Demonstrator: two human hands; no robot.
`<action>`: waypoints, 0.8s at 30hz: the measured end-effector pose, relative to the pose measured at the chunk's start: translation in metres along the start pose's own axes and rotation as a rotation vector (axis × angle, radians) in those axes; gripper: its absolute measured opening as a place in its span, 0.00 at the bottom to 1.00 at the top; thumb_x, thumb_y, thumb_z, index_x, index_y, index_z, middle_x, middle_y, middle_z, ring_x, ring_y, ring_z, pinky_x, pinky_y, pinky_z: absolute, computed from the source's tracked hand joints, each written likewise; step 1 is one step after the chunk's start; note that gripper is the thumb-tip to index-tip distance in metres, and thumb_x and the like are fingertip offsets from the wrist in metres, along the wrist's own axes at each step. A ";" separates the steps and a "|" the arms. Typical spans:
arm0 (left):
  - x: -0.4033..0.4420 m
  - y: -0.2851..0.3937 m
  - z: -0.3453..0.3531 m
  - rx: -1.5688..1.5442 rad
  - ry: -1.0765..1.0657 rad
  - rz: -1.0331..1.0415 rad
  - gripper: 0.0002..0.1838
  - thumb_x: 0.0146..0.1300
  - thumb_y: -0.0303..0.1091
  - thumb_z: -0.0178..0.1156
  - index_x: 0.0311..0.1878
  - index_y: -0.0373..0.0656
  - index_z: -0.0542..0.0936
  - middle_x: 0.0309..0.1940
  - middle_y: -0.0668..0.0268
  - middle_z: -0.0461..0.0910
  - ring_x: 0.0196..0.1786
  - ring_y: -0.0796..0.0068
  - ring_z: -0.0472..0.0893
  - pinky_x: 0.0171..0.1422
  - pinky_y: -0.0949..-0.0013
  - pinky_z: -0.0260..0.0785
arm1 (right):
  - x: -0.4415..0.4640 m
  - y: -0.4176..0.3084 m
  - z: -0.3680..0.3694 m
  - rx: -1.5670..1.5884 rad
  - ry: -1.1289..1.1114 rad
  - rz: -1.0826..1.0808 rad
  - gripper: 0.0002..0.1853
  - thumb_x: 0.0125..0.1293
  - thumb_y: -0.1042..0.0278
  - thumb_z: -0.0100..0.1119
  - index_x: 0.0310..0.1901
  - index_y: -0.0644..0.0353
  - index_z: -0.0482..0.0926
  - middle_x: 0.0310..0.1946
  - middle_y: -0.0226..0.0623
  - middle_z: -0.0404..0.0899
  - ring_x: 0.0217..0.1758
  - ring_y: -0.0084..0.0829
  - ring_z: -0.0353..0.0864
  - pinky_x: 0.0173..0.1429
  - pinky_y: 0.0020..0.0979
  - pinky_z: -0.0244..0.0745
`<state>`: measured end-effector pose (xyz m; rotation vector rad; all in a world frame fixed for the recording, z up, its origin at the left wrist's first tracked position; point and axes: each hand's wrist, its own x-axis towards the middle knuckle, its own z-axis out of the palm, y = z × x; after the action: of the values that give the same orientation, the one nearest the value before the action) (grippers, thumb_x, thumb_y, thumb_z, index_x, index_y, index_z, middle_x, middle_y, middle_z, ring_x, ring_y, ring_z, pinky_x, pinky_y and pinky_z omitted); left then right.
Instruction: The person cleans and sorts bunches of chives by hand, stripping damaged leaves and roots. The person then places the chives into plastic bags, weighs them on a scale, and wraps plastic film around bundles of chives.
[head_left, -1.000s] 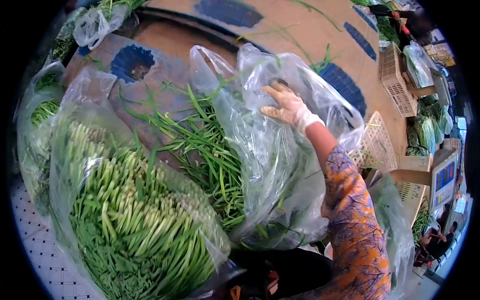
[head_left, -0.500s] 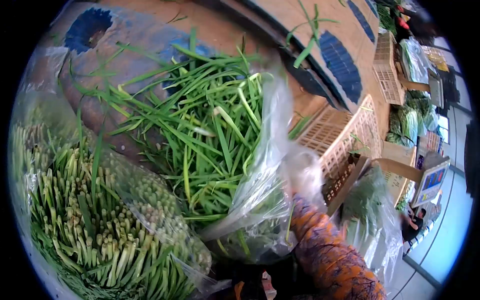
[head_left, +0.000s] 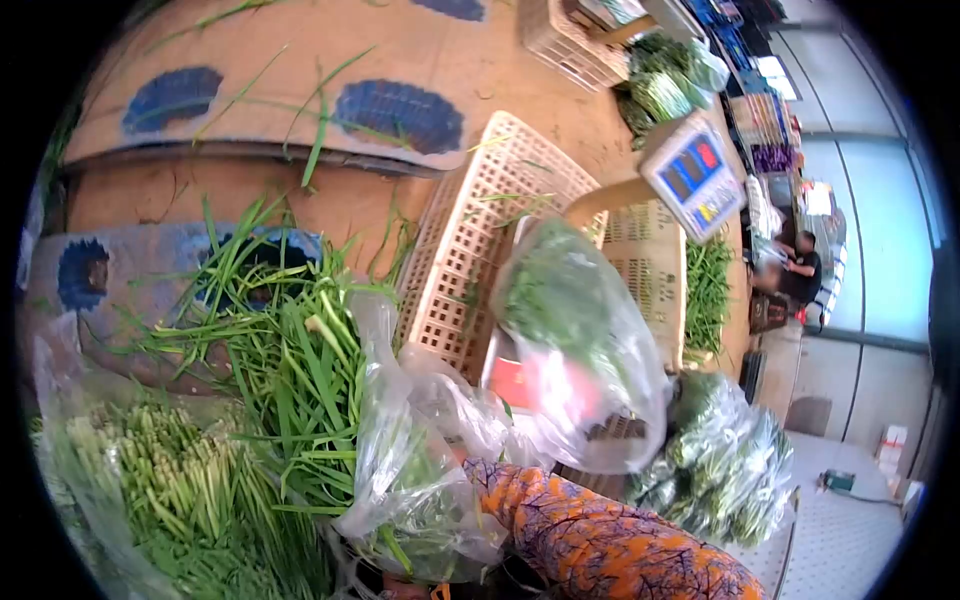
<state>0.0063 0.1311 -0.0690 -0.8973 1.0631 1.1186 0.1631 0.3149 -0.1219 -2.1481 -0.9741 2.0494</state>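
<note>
My right arm, in an orange patterned sleeve, reaches in from the lower right. My right hand is mostly hidden in the bunched film of a clear plastic bag and appears to grip it. Long loose green leaves lie against the bag's left side, and some greens show through its film. A bit of skin at the bottom edge may be my left hand; its fingers are hidden. Left of the leaves, cut green stalks stand packed in another clear bag.
Beyond the bag stand a plastic crate and a scale display. A bag of greens sits beside them, with bagged vegetables to the right. Leaves litter the brown surface. A person is farther off.
The view has swung right, so the leaves and stalks now sit farther left. More of the crate, scale and bagged greens shows. My right hand remains at the clear plastic bag.
</note>
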 end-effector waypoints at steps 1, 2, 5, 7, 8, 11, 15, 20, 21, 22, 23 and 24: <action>-0.013 0.002 0.004 0.027 -0.009 0.006 0.32 0.64 0.57 0.39 0.63 0.43 0.62 0.59 0.57 0.65 0.60 0.59 0.66 0.63 0.54 0.57 | -0.017 -0.003 -0.002 0.039 0.002 -0.002 0.31 0.56 0.40 0.47 0.54 0.57 0.68 0.55 0.41 0.59 0.59 0.41 0.58 0.61 0.34 0.53; -0.027 0.005 0.009 0.056 -0.023 0.008 0.32 0.64 0.57 0.39 0.63 0.43 0.62 0.59 0.57 0.65 0.60 0.59 0.66 0.63 0.54 0.57 | -0.034 -0.013 -0.005 0.078 0.005 -0.007 0.31 0.56 0.41 0.47 0.53 0.57 0.68 0.54 0.41 0.60 0.59 0.41 0.58 0.60 0.34 0.53; -0.072 0.020 0.023 0.133 -0.069 0.037 0.31 0.64 0.57 0.39 0.63 0.43 0.62 0.59 0.57 0.66 0.60 0.59 0.66 0.63 0.55 0.57 | -0.083 -0.036 -0.007 0.192 0.010 -0.051 0.30 0.56 0.42 0.47 0.53 0.57 0.68 0.53 0.41 0.60 0.57 0.40 0.59 0.59 0.34 0.54; -0.106 0.030 0.036 0.191 -0.113 0.060 0.31 0.65 0.57 0.39 0.63 0.43 0.62 0.59 0.57 0.66 0.60 0.59 0.66 0.63 0.55 0.57 | -0.120 -0.054 -0.010 0.267 0.011 -0.087 0.29 0.56 0.43 0.47 0.52 0.57 0.69 0.52 0.41 0.61 0.57 0.40 0.59 0.59 0.34 0.55; -0.125 0.036 0.044 0.228 -0.137 0.069 0.31 0.65 0.57 0.39 0.63 0.43 0.62 0.59 0.57 0.66 0.60 0.59 0.66 0.63 0.55 0.57 | -0.140 -0.066 -0.014 0.305 0.018 -0.114 0.29 0.56 0.43 0.47 0.52 0.57 0.69 0.52 0.41 0.61 0.56 0.40 0.60 0.58 0.34 0.55; -0.176 0.054 0.068 0.334 -0.213 0.108 0.31 0.65 0.56 0.39 0.62 0.43 0.62 0.59 0.57 0.66 0.60 0.59 0.66 0.63 0.55 0.57 | -0.197 -0.091 -0.024 0.413 0.040 -0.196 0.28 0.57 0.44 0.48 0.51 0.57 0.69 0.50 0.40 0.62 0.55 0.40 0.61 0.57 0.34 0.56; -0.230 0.053 0.089 0.455 -0.311 0.146 0.31 0.65 0.56 0.39 0.62 0.43 0.62 0.59 0.58 0.66 0.59 0.59 0.67 0.63 0.56 0.57 | -0.264 -0.111 -0.052 0.549 0.076 -0.307 0.26 0.57 0.46 0.48 0.50 0.58 0.69 0.49 0.40 0.63 0.54 0.39 0.62 0.56 0.33 0.57; -0.282 0.049 0.120 0.570 -0.390 0.154 0.30 0.65 0.55 0.38 0.62 0.43 0.63 0.59 0.58 0.66 0.59 0.60 0.67 0.63 0.56 0.57 | -0.328 -0.130 -0.095 0.691 0.138 -0.405 0.24 0.58 0.48 0.48 0.49 0.58 0.69 0.46 0.39 0.64 0.52 0.39 0.63 0.54 0.33 0.58; -0.290 0.044 0.125 0.580 -0.403 0.147 0.30 0.65 0.55 0.38 0.62 0.43 0.63 0.59 0.58 0.66 0.59 0.60 0.67 0.63 0.56 0.57 | -0.339 -0.132 -0.107 0.719 0.152 -0.420 0.24 0.58 0.48 0.48 0.49 0.58 0.69 0.46 0.39 0.64 0.51 0.39 0.64 0.54 0.33 0.59; -0.296 0.038 0.131 0.597 -0.412 0.145 0.30 0.65 0.55 0.38 0.62 0.43 0.63 0.59 0.58 0.66 0.59 0.60 0.67 0.63 0.56 0.57 | -0.349 -0.134 -0.120 0.744 0.167 -0.438 0.23 0.58 0.49 0.48 0.49 0.58 0.69 0.46 0.39 0.64 0.51 0.38 0.64 0.53 0.33 0.59; -0.299 0.030 0.138 0.615 -0.429 0.135 0.30 0.65 0.55 0.38 0.62 0.43 0.63 0.59 0.58 0.66 0.59 0.60 0.67 0.63 0.56 0.57 | -0.358 -0.135 -0.134 0.767 0.181 -0.457 0.23 0.58 0.49 0.48 0.48 0.58 0.70 0.45 0.39 0.64 0.50 0.38 0.64 0.53 0.33 0.59; -0.304 0.022 0.144 0.626 -0.443 0.125 0.30 0.65 0.55 0.38 0.62 0.43 0.63 0.59 0.58 0.66 0.59 0.60 0.67 0.63 0.56 0.57 | -0.367 -0.136 -0.148 0.793 0.199 -0.472 0.23 0.58 0.50 0.48 0.48 0.58 0.70 0.45 0.39 0.65 0.50 0.38 0.64 0.53 0.32 0.59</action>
<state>-0.0144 0.1962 0.2617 -0.0809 1.0113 0.9382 0.2611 0.3217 0.2854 -1.4861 -0.4516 1.5719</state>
